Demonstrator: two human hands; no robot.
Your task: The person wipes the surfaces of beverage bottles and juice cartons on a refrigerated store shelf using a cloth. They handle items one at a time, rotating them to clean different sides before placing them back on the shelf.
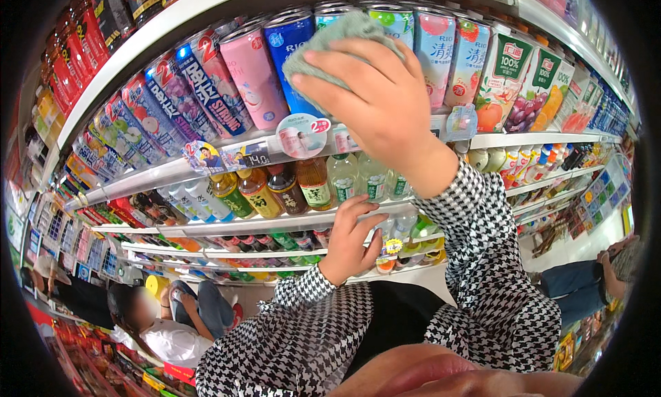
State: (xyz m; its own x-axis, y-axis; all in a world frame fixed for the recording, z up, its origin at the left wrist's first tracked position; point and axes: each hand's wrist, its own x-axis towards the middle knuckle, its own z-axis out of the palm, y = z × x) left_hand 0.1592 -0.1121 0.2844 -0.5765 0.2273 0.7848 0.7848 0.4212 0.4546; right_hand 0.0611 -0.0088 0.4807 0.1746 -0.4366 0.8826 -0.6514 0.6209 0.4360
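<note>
My right hand grips a grey-green cloth, raised in front of the upper drinks shelf. Behind the cloth, a dark blue Rio can is partly hidden. Left of it stands a pink can; to the right are light blue fruit-drink cans. Lower down, my left hand has its fingers apart and holds nothing. It is close to the white shelf edge below a row of bottled teas; whether it touches the edge I cannot tell.
Juice cartons fill the upper shelf's right part. Price tags and a round promotional sign jut from its front edge. One person sits low at the left behind me; another person stands at the right.
</note>
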